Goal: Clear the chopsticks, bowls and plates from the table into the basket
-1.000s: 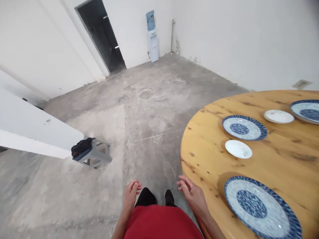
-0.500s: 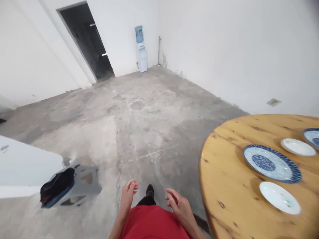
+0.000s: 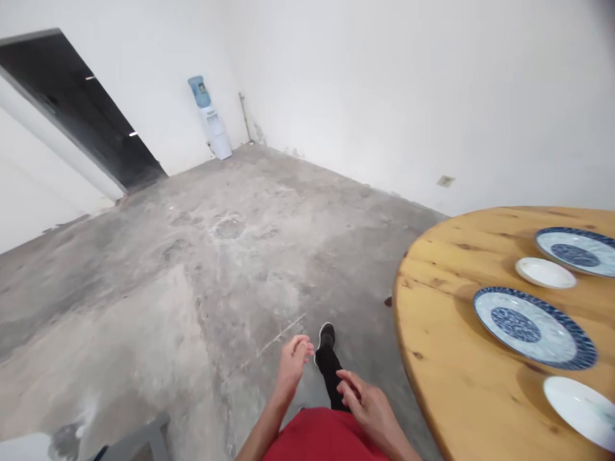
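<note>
My left hand [image 3: 295,360] hovers in front of the red shirt, its fingers loosely bent and apart, with nothing in it. To its right, my right hand [image 3: 364,398] is also free of any object, its thumb and fingers a little spread. Neither touches the round wooden table [image 3: 432,307], whose edge lies just right of my right hand. On the table are a blue-and-white patterned plate [image 3: 533,326], a second patterned plate [image 3: 576,253] farther back, a small white dish [image 3: 545,273] between them, and another white dish [image 3: 579,410] nearer me.
A water dispenser [image 3: 216,131] stands by the far wall, with a dark doorway [image 3: 81,109] to its left. Part of a grey stool [image 3: 139,442] shows at the lower left. A black shoe [image 3: 327,334] is on the concrete floor [image 3: 230,275].
My view has turned right and moved nearer the table, so the doorway and dispenser sit farther left. A leg has stepped forward. Both hands remain without anything in them.
</note>
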Tool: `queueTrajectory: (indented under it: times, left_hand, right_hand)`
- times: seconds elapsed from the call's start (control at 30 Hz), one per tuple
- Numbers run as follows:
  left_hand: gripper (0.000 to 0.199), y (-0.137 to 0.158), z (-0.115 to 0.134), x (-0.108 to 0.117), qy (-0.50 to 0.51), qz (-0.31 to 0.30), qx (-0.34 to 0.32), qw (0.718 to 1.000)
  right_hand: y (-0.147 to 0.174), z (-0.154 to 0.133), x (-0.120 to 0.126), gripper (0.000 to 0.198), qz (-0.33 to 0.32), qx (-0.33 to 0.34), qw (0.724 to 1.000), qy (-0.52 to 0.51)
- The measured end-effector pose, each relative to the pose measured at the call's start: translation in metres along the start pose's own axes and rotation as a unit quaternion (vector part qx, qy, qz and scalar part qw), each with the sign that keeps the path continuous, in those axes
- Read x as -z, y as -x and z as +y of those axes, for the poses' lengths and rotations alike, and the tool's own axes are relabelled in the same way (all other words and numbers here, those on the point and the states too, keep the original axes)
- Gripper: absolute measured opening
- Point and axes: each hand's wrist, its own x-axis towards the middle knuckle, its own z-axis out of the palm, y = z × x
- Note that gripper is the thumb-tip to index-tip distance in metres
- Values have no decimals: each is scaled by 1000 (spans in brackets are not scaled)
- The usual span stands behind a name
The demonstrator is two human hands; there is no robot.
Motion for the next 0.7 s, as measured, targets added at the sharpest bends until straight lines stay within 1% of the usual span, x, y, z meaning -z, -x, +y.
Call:
queueTrajectory:
  times: [0.07, 0.13, 0.2, 0.3, 0.37, 0.43, 0.5, 0.57, 0.63, 0.7]
  left_hand:
    - [50, -24, 13, -10, -7, -32, 2, 999]
    - [50, -50, 28, -12, -20, -40, 9, 999]
    - [49, -79, 46, -5, -34, -8, 25, 999]
    - [45, -125, 74, 9, -45, 65, 56, 995]
    - [42, -151, 89, 14, -40, 97, 69, 992]
    - [41, -174, 102, 13, -27, 119, 64, 990]
    - [41, -194, 110, 5, -10, 125, 52, 991]
    - [41, -212, 118, -8, -5, 112, 54, 992]
    - [38, -233, 126, -23, -14, 77, 69, 995]
    - [35, -258, 137, -40, -26, 37, 73, 996]
  right_hand:
    - [-35, -9, 7, 56, -10, 6, 1000, 2]
    - [-76, -19, 19, 56, -17, 21, 1000, 7]
    - [-118, -30, 36, 55, -15, 43, 999, 10]
    - [-178, -41, 65, 55, 4, 63, 998, -23]
    - [-212, -40, 83, 56, 13, 54, 997, -62]
    - [-241, -33, 100, 56, 14, 28, 995, -94]
    - [-265, -23, 116, 53, -1, 1, 993, -117]
    - [-284, -12, 131, 51, -18, -17, 990, -139]
    - [-298, -1, 143, 48, -13, -29, 988, -154]
    - [-309, 9, 154, 46, 12, -49, 986, -160]
